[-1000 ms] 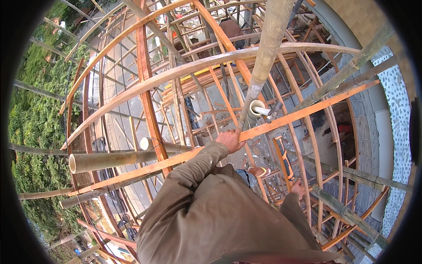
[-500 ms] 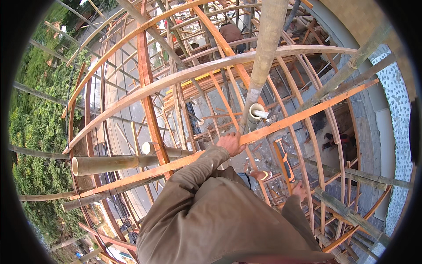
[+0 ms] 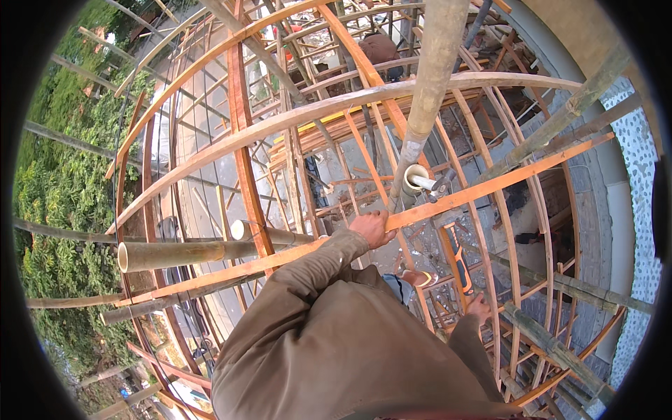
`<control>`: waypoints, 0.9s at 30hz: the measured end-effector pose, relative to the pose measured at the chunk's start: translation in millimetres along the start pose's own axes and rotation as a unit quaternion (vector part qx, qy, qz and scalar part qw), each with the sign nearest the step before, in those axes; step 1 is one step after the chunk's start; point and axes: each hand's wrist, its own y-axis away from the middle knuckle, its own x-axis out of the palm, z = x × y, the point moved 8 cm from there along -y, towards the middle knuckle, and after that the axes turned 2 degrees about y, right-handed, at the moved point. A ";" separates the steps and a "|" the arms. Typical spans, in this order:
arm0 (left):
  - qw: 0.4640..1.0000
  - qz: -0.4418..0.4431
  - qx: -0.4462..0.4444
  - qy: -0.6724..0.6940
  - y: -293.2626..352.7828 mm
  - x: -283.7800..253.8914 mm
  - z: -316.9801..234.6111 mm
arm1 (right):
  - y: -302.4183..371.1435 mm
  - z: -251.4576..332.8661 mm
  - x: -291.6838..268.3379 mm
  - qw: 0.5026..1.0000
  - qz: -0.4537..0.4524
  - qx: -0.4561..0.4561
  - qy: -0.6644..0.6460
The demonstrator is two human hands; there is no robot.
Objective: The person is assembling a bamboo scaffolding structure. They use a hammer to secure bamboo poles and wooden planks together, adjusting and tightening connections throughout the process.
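Observation:
My left hand (image 3: 371,228) is closed round a long orange-brown wooden batten (image 3: 483,189), which runs slantwise across the view above the bamboo. Lower right, my right hand (image 3: 479,308) has its fingers curled at the lower end of an orange-and-black tool (image 3: 460,264); its exact kind does not show. A narrow wooden strip (image 3: 448,250) lies alongside the tool. Just beyond my left hand, a hammer (image 3: 439,187) rests with its pale handle in the open end of an upright bamboo tube (image 3: 413,183).
Curved wooden ribs (image 3: 301,115) cross around me. A thick bamboo pole (image 3: 435,70) rises ahead; cut bamboo ends (image 3: 150,257) jut out left. Another person (image 3: 378,47) is far below near stacked boards. My sandalled foot (image 3: 422,278) shows below. A wall (image 3: 616,217) stands right.
The view has shifted slightly, so the framework sits a little farther right. My left hand stays on the batten and my right hand stays by the orange-and-black tool.

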 end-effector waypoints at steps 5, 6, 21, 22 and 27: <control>0.999 -0.020 0.000 0.030 0.7 10.6 8.2 | -15.2 -5.2 12.1 1.000 0.026 -0.014 0.004; 0.999 -0.038 0.004 0.026 0.5 8.7 10.0 | -17.6 -5.8 15.3 0.999 0.032 -0.019 -0.008; 0.995 -0.080 0.027 0.054 9.9 4.0 15.3 | -40.7 23.8 18.5 0.993 0.042 -0.109 -0.020; 0.995 -0.082 0.026 0.057 10.9 2.8 16.3 | -41.3 19.8 19.6 0.993 0.043 -0.111 -0.021; 0.999 -0.023 0.010 0.034 1.7 2.9 11.0 | -25.8 -8.6 23.2 0.998 0.016 -0.049 -0.029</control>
